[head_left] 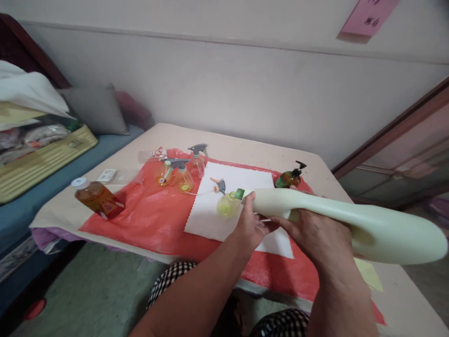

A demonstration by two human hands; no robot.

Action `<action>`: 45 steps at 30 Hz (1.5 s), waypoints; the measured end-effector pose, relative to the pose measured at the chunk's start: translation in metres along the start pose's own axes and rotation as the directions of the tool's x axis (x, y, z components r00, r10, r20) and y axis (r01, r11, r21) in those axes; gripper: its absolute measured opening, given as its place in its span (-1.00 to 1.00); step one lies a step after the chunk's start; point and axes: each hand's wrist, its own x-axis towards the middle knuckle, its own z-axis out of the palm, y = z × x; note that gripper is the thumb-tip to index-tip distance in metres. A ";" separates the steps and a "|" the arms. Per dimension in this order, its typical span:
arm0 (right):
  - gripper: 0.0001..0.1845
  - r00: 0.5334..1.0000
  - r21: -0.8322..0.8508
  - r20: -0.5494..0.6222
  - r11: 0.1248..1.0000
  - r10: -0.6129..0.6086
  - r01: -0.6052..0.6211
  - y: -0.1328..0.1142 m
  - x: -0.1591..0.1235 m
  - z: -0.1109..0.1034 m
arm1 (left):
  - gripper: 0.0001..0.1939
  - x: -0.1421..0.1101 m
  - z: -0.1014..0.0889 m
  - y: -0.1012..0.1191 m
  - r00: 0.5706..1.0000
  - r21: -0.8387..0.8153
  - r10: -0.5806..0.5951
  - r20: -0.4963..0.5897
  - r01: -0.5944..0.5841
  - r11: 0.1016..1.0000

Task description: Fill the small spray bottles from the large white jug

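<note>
A big pale green jug [372, 224] lies tilted almost level across the front of me. My right hand [319, 231] is wrapped round its handle. Nearer the neck, my left hand [251, 224] grips the same jug with the thumb up against its side. The jug's green spout [239, 193] meets the open mouth of a clear yellowish spray bottle [228, 206]. That bottle stands on a white sheet [203, 220]. Behind it lies a detached grey spray head [220, 186] with an orange trigger and a thin tube. Some of my fingers are hidden below the jug.
Several spray bottles with grey heads [184, 180] stand on the red plastic cover [157, 220]. A bottle of amber liquid [100, 199] is at the left, a dark green pump bottle [287, 179] behind the jug. A wall [224, 89] backs the table.
</note>
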 end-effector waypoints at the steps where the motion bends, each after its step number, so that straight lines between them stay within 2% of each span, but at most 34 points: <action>1: -0.35 1.000 0.003 -0.001 1.000 -0.001 0.001 0.000 0.000 0.000 | -0.55 0.000 0.000 0.000 1.000 -0.002 0.000 0.003 0.000 1.000; 8: -0.36 1.000 0.003 -0.009 1.000 -0.023 0.023 0.001 -0.001 0.001 | -0.56 -0.001 -0.001 -0.001 0.999 -0.014 0.010 0.030 -0.010 1.000; 22: -0.37 1.000 -0.029 0.003 0.999 -0.018 0.018 0.002 -0.001 0.002 | -0.53 0.002 -0.001 -0.001 1.000 -0.008 0.001 0.001 -0.001 1.000; 30: -0.38 1.000 -0.030 0.013 1.000 -0.006 0.007 0.001 -0.001 0.001 | -0.54 0.000 -0.001 -0.001 1.000 0.000 0.009 0.020 -0.009 1.000; 45: -0.36 1.000 0.016 0.024 1.000 0.004 -0.004 0.001 -0.001 0.001 | -0.55 -0.002 0.000 0.000 1.000 0.000 0.010 0.025 -0.010 1.000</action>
